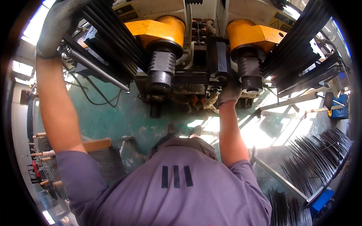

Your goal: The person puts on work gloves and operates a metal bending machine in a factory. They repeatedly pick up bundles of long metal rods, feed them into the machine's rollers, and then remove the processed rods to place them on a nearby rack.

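My left hand (62, 24), in a dark grey glove, reaches up at the far left beside a black ribbed cover (115, 37) of the machine; its fingers run to the picture's edge and cannot be made out. My right hand (230, 93), gloved too, is at the machine's middle, just below a black upright block (218, 58). Its fingers are hidden in shadow against the machine. To either side of that block stand a left threaded metal spindle (162, 67) and a right one (250, 71), beneath a left yellow housing (160, 32) and a right yellow housing (256, 34).
A coil spring with a rod (94, 67) slants below my left hand. Dark thin rods lie bundled on a rack (283, 180) at the right. More rods (107, 162) and wooden-handled tools (47, 158) are at the left. Sunlight falls on the green floor (102, 124).
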